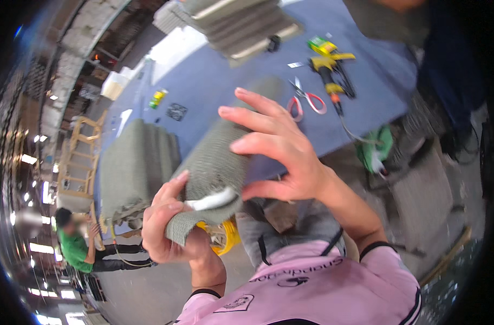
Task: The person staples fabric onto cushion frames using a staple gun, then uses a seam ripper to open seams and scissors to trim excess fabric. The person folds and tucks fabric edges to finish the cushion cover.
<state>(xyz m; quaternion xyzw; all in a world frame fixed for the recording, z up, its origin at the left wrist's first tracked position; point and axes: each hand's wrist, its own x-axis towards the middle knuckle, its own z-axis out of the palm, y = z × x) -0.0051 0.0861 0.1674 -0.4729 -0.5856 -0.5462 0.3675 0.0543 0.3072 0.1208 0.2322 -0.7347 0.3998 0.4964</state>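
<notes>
A long grey-green ribbed fabric cover (217,149) stretches away from me over the blue table, with white stuffing (213,200) showing at its near end. My left hand (168,219) is closed on that near end, its fingers wrapped round the fabric edge beside the stuffing. Along the cover's right side is my right hand (282,143), fingers spread and thumb apart. Its fingertips lie over or against the fabric; whether they press on it I cannot tell. Red-handled scissors (306,102) lie on the table just beyond my right hand.
Grey-green fabric pieces are stacked at left (136,162), and another stack (247,32) stands at the far side. A yellow-and-black corded tool (327,70) lies far right. Below the table edge is a yellow container (233,238). A person in green (76,246) is at left.
</notes>
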